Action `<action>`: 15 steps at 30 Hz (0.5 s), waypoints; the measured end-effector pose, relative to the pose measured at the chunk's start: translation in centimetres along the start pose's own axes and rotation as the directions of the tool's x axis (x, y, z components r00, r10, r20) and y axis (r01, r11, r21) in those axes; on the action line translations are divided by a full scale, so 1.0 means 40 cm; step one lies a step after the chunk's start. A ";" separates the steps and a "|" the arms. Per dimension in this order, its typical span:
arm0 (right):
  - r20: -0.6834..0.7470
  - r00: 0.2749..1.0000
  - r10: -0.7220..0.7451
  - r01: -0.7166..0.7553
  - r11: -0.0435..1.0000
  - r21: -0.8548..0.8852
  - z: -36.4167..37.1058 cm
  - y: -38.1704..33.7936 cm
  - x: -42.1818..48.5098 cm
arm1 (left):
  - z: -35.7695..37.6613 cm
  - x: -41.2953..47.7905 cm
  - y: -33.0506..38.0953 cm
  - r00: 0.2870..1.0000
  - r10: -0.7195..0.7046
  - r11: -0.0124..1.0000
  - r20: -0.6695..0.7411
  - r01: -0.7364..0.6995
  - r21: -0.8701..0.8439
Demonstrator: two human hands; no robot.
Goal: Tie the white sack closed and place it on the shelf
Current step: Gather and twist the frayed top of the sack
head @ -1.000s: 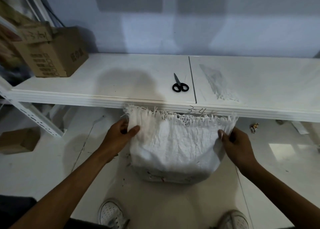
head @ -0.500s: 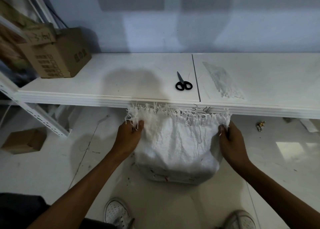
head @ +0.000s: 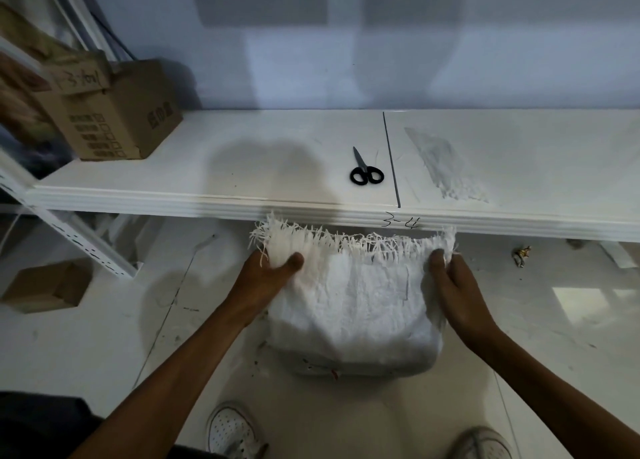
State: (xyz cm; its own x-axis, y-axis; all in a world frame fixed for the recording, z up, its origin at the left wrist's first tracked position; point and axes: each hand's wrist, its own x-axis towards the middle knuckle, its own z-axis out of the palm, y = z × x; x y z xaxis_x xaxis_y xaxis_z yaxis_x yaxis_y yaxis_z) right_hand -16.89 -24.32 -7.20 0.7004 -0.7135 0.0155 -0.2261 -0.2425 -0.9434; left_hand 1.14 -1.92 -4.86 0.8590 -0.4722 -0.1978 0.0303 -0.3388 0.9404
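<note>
Shoes [head: 232, 434]: 2, white, at the lower edge, on the pale floor [head: 104, 337].
White sack [head: 353, 306]: stands on the floor just ahead of the shoes, below the shelf front. Its top rim is frayed.
Left hand [head: 266, 278]: pinches the sack's upper left corner, thumb on the near face, fingers hidden behind the fabric.
Right hand [head: 453, 285]: pinches the upper right corner the same way. The sack body lies between and below both grips, and the fringe rises just above them.
Shelf [head: 207, 188]: white, 2 panels, "3-4" written on the lip.
Scissors [head: 365, 171]: black-handled, blades together, beside the panel seam.
Cardboard box [head: 121, 119]: on the shelf's far left.
</note>
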 end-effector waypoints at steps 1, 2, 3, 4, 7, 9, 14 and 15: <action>0.024 1.000 -0.020 0.020 1.000 -0.022 -0.001 -0.001 0.001 | -0.005 0.004 -0.004 1.000 -0.007 1.000 0.017 0.006 0.014; 0.054 0.998 -0.037 0.039 0.998 -0.043 -0.004 0.000 0.004 | -0.010 0.011 -0.012 0.999 -0.011 1.000 0.038 0.010 0.021; 0.090 0.995 -0.048 0.053 0.997 -0.055 -0.007 0.001 0.007 | -0.014 0.015 -0.019 0.998 -0.009 1.000 0.063 0.007 0.019; 0.126 0.991 -0.049 0.057 0.996 -0.066 -0.008 0.006 0.011 | -0.017 0.018 -0.024 0.997 -0.002 1.000 0.078 0.001 0.014; 0.142 0.990 -0.025 0.038 0.996 -0.084 -0.008 0.014 0.017 | -0.017 0.023 -0.030 0.998 0.034 0.999 0.053 -0.036 0.036; 0.104 0.994 -0.028 0.037 0.996 -0.085 -0.003 0.006 0.012 | -0.009 0.025 -0.030 0.998 0.057 0.997 0.041 -0.059 0.055; 0.070 0.996 -0.058 0.067 0.988 -0.139 0.017 -0.003 0.013 | 0.016 0.031 -0.039 0.994 0.110 0.989 -0.023 -0.108 0.097; 0.074 0.995 -0.068 0.078 0.988 -0.130 0.021 -0.003 0.014 | 0.020 0.035 -0.043 0.991 0.128 0.987 -0.036 -0.124 0.101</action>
State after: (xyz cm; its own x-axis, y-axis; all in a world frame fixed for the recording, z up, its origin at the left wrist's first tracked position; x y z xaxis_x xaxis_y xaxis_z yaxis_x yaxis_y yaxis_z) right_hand -15.91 -24.14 -7.35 0.7625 -0.6447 0.0553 -0.2573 -0.3806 -0.8882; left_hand 1.88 -2.64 -6.97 0.8738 -0.4819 -0.0657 -0.1281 -0.3585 0.9247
